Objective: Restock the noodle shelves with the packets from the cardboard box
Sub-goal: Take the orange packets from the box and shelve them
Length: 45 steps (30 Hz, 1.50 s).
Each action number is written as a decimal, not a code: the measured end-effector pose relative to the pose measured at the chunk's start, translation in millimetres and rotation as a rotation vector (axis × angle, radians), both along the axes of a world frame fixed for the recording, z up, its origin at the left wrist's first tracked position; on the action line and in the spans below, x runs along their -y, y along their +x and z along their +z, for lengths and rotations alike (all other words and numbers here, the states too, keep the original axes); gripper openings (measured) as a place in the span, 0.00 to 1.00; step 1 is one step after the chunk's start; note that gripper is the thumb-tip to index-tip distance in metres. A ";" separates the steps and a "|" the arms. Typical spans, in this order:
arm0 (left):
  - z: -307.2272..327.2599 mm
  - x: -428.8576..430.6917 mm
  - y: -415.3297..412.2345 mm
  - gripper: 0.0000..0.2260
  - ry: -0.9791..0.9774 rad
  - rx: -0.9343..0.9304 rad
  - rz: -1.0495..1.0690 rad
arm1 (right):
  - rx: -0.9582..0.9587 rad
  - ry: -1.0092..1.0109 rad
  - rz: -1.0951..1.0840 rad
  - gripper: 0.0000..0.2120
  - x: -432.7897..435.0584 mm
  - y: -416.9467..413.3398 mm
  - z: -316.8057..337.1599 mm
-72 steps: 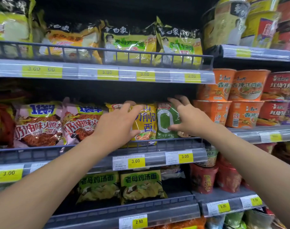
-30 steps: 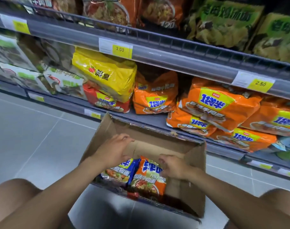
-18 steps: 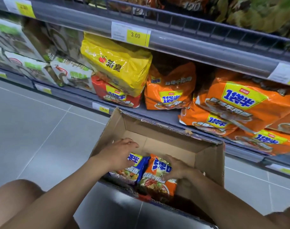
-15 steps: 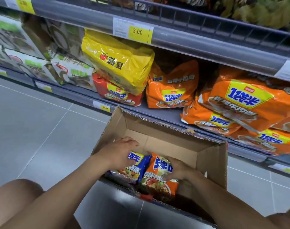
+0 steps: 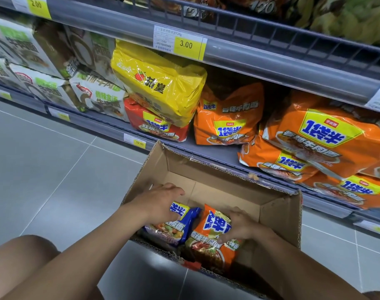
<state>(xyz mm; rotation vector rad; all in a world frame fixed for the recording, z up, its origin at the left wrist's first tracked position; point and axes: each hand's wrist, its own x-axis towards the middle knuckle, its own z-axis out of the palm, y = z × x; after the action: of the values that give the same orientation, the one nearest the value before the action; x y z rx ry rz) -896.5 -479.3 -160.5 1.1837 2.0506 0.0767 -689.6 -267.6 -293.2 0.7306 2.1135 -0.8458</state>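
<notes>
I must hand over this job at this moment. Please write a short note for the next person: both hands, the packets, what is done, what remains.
Left hand: grips the blue packet inside the cardboard box.
Right hand: grips the orange packet beside it, in the same box.
The box stands on the floor in front of the bottom shelf; the far part of the box bottom is bare.
Done: both packets grasped, neither lifted out yet.
Left: lift both out and shelve them.
</notes>
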 end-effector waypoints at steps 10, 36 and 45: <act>9.4 -7.9 6.2 0.37 -0.075 0.108 0.013 | -0.051 0.032 0.070 0.43 -4.3 -3.8 60.4; -15.6 -77.0 -95.4 0.60 0.859 0.883 1.051 | -0.844 0.136 -0.465 0.58 11.2 -58.5 385.6; 207.3 -59.2 -20.5 0.31 0.900 1.302 0.821 | -0.813 -0.206 -0.639 0.43 -7.2 -64.4 405.9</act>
<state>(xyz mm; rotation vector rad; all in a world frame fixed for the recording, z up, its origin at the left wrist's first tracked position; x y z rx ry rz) -917.0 -420.2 46.8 0.3254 1.0736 1.7699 -754.0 -260.4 112.7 1.0983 2.4221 -1.9389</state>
